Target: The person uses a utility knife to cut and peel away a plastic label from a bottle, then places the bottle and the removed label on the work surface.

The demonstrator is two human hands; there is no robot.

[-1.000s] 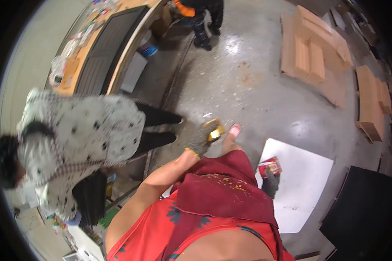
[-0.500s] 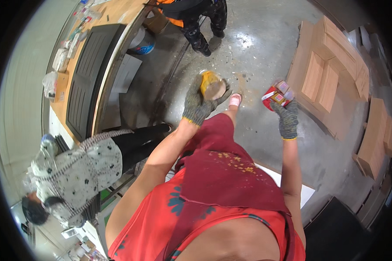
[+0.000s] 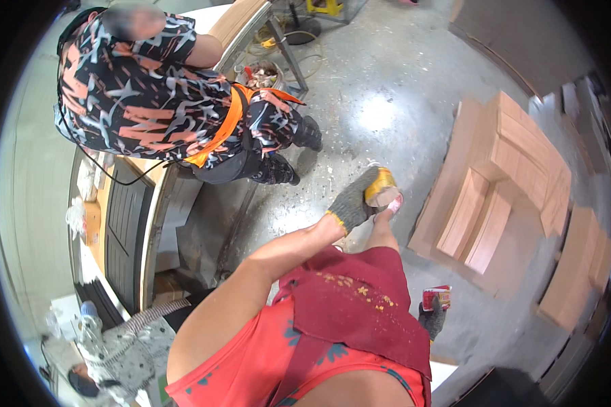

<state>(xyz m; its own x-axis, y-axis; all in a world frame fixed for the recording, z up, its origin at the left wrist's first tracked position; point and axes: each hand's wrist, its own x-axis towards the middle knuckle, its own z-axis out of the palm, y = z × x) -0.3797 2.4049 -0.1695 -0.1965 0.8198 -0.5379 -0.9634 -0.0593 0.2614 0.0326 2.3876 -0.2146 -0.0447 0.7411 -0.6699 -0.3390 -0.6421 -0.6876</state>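
My left hand (image 3: 353, 202), in a grey knit glove with a yellow cuff, is closed around a yellow, rounded can-like container (image 3: 382, 188) with a pale, flat end. It is held out over the floor ahead of me. Lower down at my right side, my right hand (image 3: 433, 320) wears a matching glove and grips a small red packet (image 3: 436, 297) with a pale top. My body hides most of the right forearm. What the container and the packet contain cannot be made out.
A person in a patterned shirt (image 3: 136, 102) stands at the left by a workbench with a black louvred panel (image 3: 119, 220). Another person (image 3: 132, 356) is at the lower left. Wooden furniture pieces (image 3: 523, 156) lie on cardboard (image 3: 431, 217) at right, and a bucket of scraps (image 3: 265, 73) stands farther off.
My view has moved forward along the bench, and the person in the patterned shirt now shows much more fully. My right hand has dropped to my side, still with the red packet.
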